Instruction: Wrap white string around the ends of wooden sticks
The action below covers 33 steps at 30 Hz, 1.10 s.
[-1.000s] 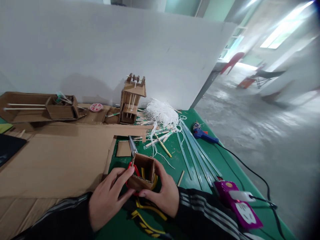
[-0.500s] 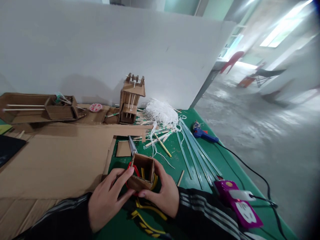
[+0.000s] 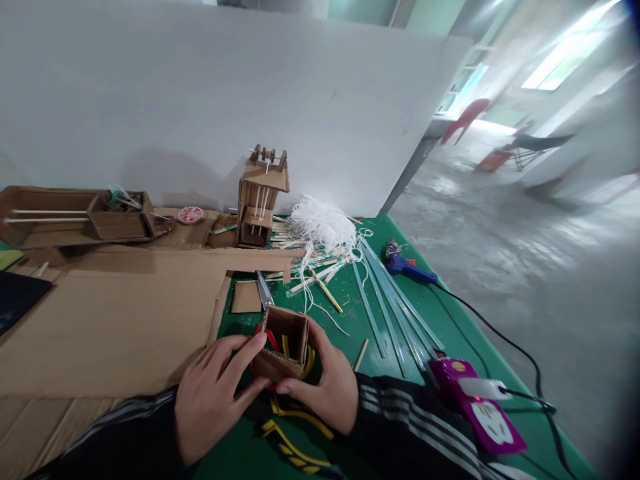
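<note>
The green table point(image 3: 440, 313) carries a wooden stick point(image 3: 361, 355) just beside the right grip point(image 3: 327, 383), clear rods point(image 3: 394, 312) farther right and a blue glue gun point(image 3: 413, 271) (corded) well beyond

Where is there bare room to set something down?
Widest is the cardboard sheet, between the black pad and the box. A smaller green patch lies between the clear rods and black cord. Crowded: around the box, with scissors and yellow-black tool; behind, with string and sticks.

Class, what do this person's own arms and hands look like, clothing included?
The left hand and right hand are bare, with no gloves or rings showing. The left sleeve and right sleeve are long and black, reaching the wrists, with pale grey stripes running lengthwise.
</note>
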### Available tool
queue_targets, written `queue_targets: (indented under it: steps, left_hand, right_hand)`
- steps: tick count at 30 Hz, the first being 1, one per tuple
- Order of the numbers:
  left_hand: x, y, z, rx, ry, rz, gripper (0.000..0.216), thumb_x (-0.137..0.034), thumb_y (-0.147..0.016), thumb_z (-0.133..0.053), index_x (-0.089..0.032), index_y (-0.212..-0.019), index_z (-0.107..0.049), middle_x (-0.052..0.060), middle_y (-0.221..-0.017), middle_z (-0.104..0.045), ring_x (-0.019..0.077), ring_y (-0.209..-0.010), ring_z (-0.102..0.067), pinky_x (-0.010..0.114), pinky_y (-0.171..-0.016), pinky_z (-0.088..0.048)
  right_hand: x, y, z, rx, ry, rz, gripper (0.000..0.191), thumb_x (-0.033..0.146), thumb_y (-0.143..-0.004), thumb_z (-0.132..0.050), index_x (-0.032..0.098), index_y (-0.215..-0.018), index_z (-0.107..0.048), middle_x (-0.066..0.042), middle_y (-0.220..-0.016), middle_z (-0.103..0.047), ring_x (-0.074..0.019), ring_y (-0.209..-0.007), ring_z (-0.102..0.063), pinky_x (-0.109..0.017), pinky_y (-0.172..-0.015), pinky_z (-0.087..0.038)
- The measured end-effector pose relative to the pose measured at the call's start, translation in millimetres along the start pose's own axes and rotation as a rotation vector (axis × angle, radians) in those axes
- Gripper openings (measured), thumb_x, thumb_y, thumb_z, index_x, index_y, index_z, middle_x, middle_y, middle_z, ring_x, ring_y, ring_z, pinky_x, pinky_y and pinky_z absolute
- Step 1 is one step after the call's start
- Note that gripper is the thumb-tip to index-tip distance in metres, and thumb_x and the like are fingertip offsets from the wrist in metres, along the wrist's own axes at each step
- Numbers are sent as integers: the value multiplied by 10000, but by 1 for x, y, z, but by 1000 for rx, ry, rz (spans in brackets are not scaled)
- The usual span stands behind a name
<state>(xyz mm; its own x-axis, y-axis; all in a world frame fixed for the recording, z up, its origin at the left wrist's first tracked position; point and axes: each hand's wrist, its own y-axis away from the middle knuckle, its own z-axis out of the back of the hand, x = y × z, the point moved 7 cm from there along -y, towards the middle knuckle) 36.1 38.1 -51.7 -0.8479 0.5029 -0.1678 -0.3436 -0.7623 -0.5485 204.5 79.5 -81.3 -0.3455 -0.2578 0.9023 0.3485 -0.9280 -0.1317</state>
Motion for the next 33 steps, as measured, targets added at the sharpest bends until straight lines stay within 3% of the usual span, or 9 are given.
queue_targets:
  steps: [11,20,25,33]
  left_hand:
    - [-3,-3,2,-19,10,-30,378,-329,-923,-563,-165,-1261,-519,101,-999,-662,232,-900,-657,338,-766,-532]
    - [-1,-1,8,-4,179,50,516,-324,-911,-516,-130,-1371,-384,167,-1195,-616,286,-1099,-585,414,-902,-521]
    - [4,-4,7,56,284,60,396,-242,-940,-465,-196,-1334,-444,118,-1175,-642,253,-1095,-596,408,-921,-504]
    - [10,-7,9,-15,300,45,281,-203,-917,-568,-200,-1197,-548,75,-1085,-691,205,-1049,-613,330,-896,-509]
  right_hand:
    - [2,-1,0,8,-20,7,918,510,-672,-801,256,-1416,-329,-68,-1319,-599,-272,-1199,-583,-399,-1024,-471]
    - [-1,-2,6,-24,-46,17,945,540,-670,-793,259,-1431,-306,-79,-1345,-577,-288,-1232,-555,-430,-1059,-438]
    - [0,-2,6,-10,-9,6,933,546,-674,-787,253,-1424,-314,-83,-1333,-586,-291,-1215,-569,-442,-1051,-445]
    - [-1,3,6,-38,159,33,992,546,-661,-791,252,-1452,-270,-108,-1401,-523,-308,-1272,-516,-459,-1058,-437]
